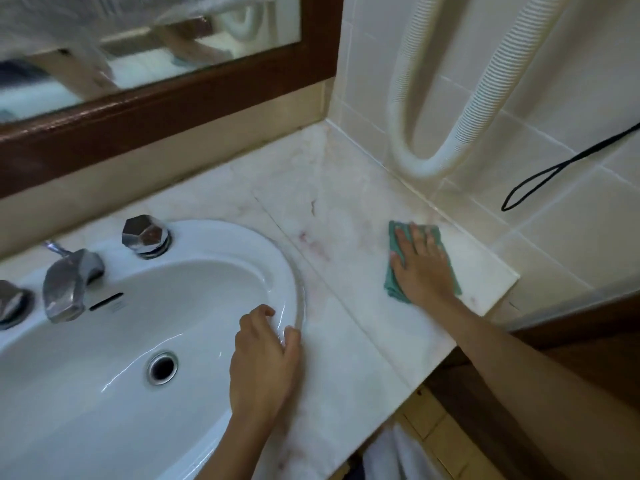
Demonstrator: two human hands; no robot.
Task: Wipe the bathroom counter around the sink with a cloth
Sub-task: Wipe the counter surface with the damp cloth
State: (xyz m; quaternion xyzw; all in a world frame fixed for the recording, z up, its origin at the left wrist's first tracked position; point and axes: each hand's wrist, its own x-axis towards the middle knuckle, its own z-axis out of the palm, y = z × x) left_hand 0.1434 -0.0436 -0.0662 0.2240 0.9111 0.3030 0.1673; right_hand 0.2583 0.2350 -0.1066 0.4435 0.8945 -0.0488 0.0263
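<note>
A pale marble counter [346, 216] surrounds a white oval sink [242, 244] set at the left. A folded teal cloth [393, 285] lies flat on the counter near its right end, close to the tiled wall. My right hand [420, 265] presses down on the cloth with straight, spread fingers. My left hand [265, 358] rests on the sink's right rim, fingers loosely curled over the edge and holding nothing.
A chrome faucet [67, 282] and a faceted chrome knob [145, 235] stand at the sink's back. A wood-framed mirror [156, 109] hangs behind. A white ribbed hose [429, 154] and a black cord [540, 181] hang on the tiled right wall. The counter's front edge drops to the floor.
</note>
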